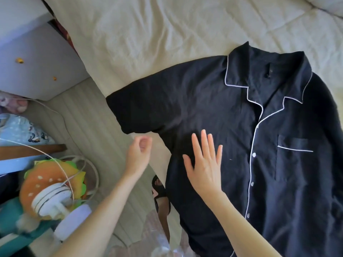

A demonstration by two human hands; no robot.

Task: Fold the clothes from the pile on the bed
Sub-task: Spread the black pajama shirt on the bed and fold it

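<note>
Bed, covered by a cream quilted spread, fills the upper field. Black pyjama shirt with white piping lies front-up and buttoned across the bed's near edge, collar toward the far right, one short sleeve spread out to the left, chest pocket at right. Right hand rests flat on the shirt's side panel, fingers straight and spread wide, holding nothing. Left hand hovers just off the bed edge below the sleeve cuff, fingers loosely curled inward, nothing visibly gripped. Burger-shaped plush toy and white cable lie on the floor at left
</note>
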